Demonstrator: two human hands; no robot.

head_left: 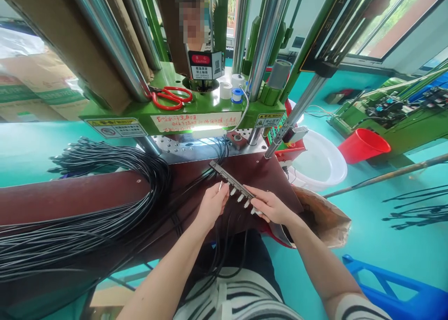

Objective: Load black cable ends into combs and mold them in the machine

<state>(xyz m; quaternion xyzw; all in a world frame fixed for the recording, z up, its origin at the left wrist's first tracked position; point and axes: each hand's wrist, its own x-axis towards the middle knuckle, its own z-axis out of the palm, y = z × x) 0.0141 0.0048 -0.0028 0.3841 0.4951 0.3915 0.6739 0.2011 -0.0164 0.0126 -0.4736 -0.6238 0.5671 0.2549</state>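
A narrow, dark metal mould bar (231, 176) slants over the brown table in front of me, with several small silver connectors (240, 198) along its near edge. My right hand (271, 205) is closed around the bar's lower right end. At the bar's left part, my left hand (214, 201) pinches with thumb and forefinger; a thin, light metal piece (220, 186) pokes up from the fingers, and its kind cannot be made out. Black cables (227, 236) hang down from beneath the bar toward my lap.
A green press (140, 119) with steel columns stands ahead; red-handled scissors (171, 98) and small spools (237, 94) lie on it. A thick bundle of black cables (154, 180) covers the table's left. Right are a cardboard box (336, 212), white tub (338, 163) and red bucket (364, 145).
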